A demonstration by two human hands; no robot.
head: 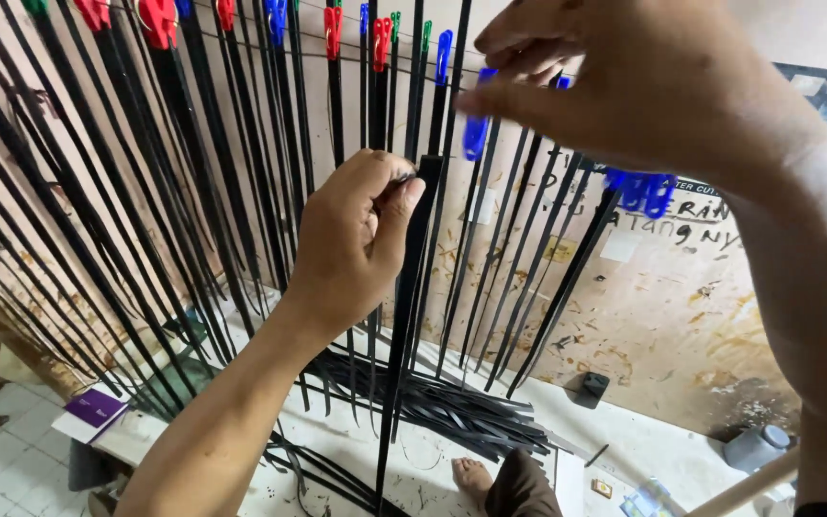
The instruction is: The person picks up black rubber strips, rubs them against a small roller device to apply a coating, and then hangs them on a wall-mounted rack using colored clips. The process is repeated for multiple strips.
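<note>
My left hand [356, 235] pinches the top end of a long black strip [404, 316] that hangs straight down in front of me. My right hand [624, 81] is raised at the upper right and holds a blue clothespin [476, 129] between thumb and fingers, just right of the strip's top. Many more black strips [193, 191] hang from a line [356, 43] by red, blue and green clothespins [157, 21]. More blue clothespins [645, 190] show under my right hand.
A plywood wall [653, 316] stands behind the strips. A pile of black strips [452, 407] lies on the white floor below, next to my bare foot [476, 477]. A purple booklet [96, 407], a grey round container [756, 445] and a wooden stick [748, 483] are nearby.
</note>
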